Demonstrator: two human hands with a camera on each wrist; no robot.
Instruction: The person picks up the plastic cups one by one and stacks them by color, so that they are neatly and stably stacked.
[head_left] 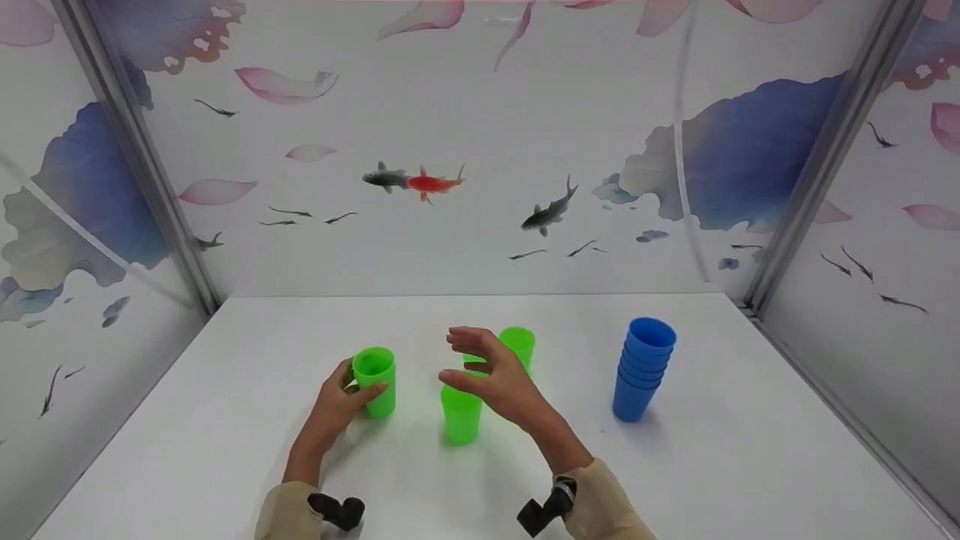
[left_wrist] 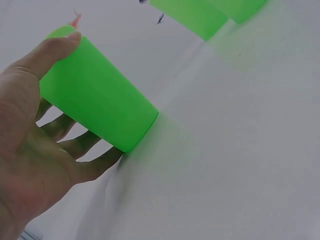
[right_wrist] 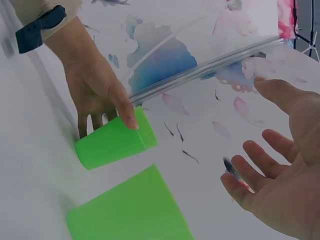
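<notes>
My left hand [head_left: 337, 401] grips a green plastic cup [left_wrist: 95, 95] that stands upright at the left of the table, thumb on the near side and fingers behind. A band shows just below this cup's rim in the right wrist view. My right hand [head_left: 499, 375] hovers with fingers spread and slightly bent, holding nothing. Just below and left of it stands another green cup [head_left: 460, 420], also large in the right wrist view [right_wrist: 130, 210]. Behind the right hand is a further green cup [head_left: 519, 346]; a bit of green between its fingers belongs to a mostly hidden cup.
A tall stack of nested blue cups [head_left: 641, 371] stands on the right side of the white table [head_left: 750, 465]. Printed panels with fish and petals [head_left: 480, 247] rise at the back and both sides, joined by metal corner posts [head_left: 142, 150].
</notes>
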